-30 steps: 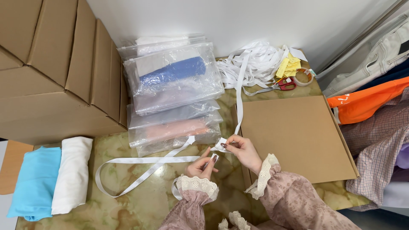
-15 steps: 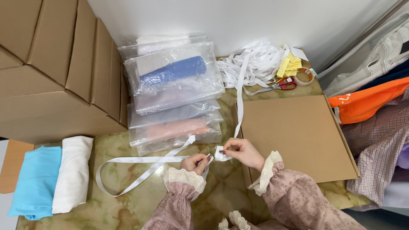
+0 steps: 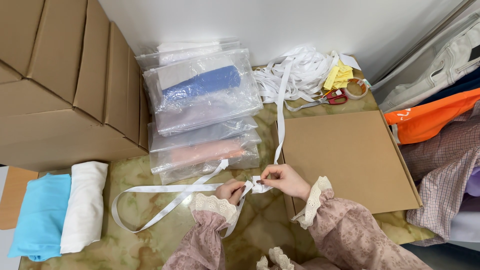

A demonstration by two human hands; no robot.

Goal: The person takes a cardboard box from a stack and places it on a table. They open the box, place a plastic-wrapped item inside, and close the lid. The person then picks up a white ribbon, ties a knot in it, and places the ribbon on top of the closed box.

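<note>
A green-veined marble table stands against a plain white wall, crowded by stacked cardboard boxes on one side and hanging garments on the other. Clear plastic bags of folded clothing — blue, grey, peach — lie in a slumped pile beside a flat brown cardboard box. Behind it sit a tangled heap of white ribbon, yellow tags, red-handled scissors and a tape roll. Rolled turquoise cloth and white cloth rest at the table's near-left edge. At centre, the left hand and right hand, in lace-cuffed pink sleeves, each pinch shut on a white ribbon strip that loops across the marble. Since half a second ago the left hand has slid nearer the knot — the loop lies unchanged.
</note>
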